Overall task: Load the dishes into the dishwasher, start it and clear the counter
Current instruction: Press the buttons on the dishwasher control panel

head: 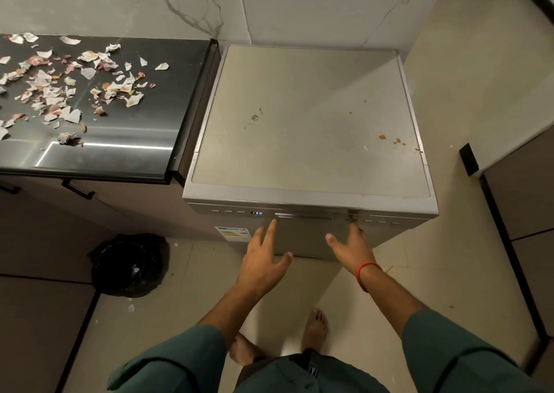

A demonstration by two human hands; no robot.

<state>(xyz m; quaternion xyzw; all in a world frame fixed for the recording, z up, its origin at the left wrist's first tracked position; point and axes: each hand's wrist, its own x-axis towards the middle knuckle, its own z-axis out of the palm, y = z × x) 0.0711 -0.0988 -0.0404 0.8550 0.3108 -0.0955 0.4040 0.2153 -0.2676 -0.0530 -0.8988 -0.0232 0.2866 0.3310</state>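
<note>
We stand before the silver freestanding dishwasher (pixel 308 128), its door shut and a small lit display (pixel 256 213) glowing on the front control strip. Our left hand (pixel 263 257) reaches with fingers spread, grip wide and empty, the forefinger tip just at the left end of the recessed metal door handle (pixel 304 217). Our right hand (pixel 352 248), a red thread band on its wrist, is likewise open and holds nothing, its fingertips up by the right end of that handle near the buttons. No dishes show anywhere, so we judge loading done and starting the machine in hand. Left of the dishwasher, the dark glossy bench (pixel 120 140) is strewn with torn white and pink paper scraps (pixel 60 86); a black rubbish bag (pixel 129 265) sits on the floor below. Next comes pressing start, then sweeping scraps into the bag.
</note>
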